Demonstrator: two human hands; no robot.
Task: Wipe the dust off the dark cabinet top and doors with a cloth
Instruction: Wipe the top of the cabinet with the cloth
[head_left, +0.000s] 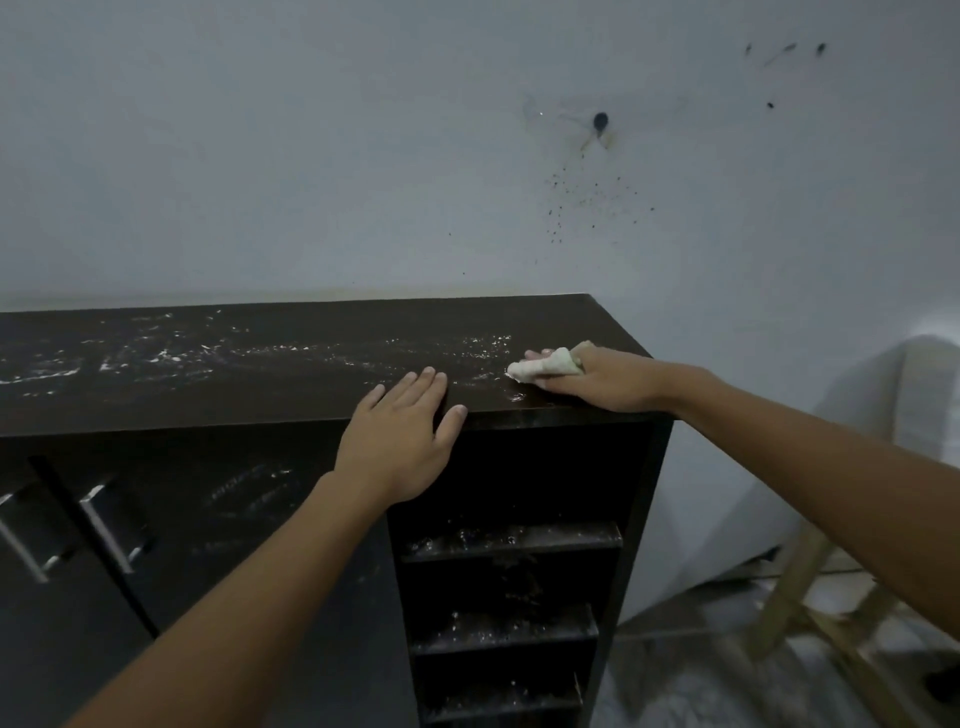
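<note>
The dark cabinet top (270, 384) runs across the view, streaked with white dust along its middle. My right hand (597, 382) presses a bunched white cloth (545, 366) onto the top near its right end. My left hand (400, 441) rests flat on the front edge of the top, fingers spread, holding nothing. Below on the left are two dark doors (218, 519) with dusty smears and metal handles (106, 525).
Open shelves (511, 540) under the right end carry dust. A grey wall (363, 156) with dark specks stands right behind the cabinet. A wooden frame (810, 597) and a pale covered object (924, 395) stand on the floor to the right.
</note>
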